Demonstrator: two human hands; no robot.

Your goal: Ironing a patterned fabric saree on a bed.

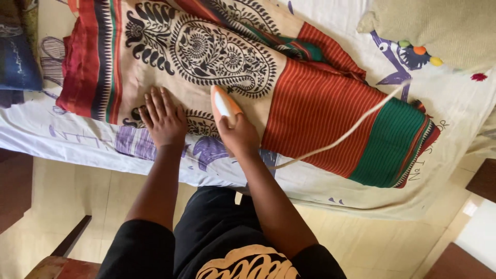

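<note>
Ironing in hand on a bed [31, 135] covered by a white printed sheet [460, 111]. Right hand [238, 135] clenched around the handle of a white and orange iron [223, 102], with the sole down on the cream part of a patterned cloth [206, 51], close to the near edge of the bed. Left hand [163, 118] released, laid flat with fingers spread on the same cloth, just beside the iron on its left side. Cloth spread across most of the bed, cream with black paisley print in the middle, red and dark stripes toward the far left corner, folded red and green part [356, 129] reaching the near right edge. Pale cord [356, 126] running from the iron over this folded part toward the far right, lying across the way on that side. Some bare sheet left along the near edge, under both wrists, and more at the right end of the bed. Beige cushion [439, 28] at the far right corner, folded blue fabric [18, 62] at the left edge. Below the near edge, a pale tiled floor [103, 191] and a dark wooden piece [72, 237] at the lower left.
</note>
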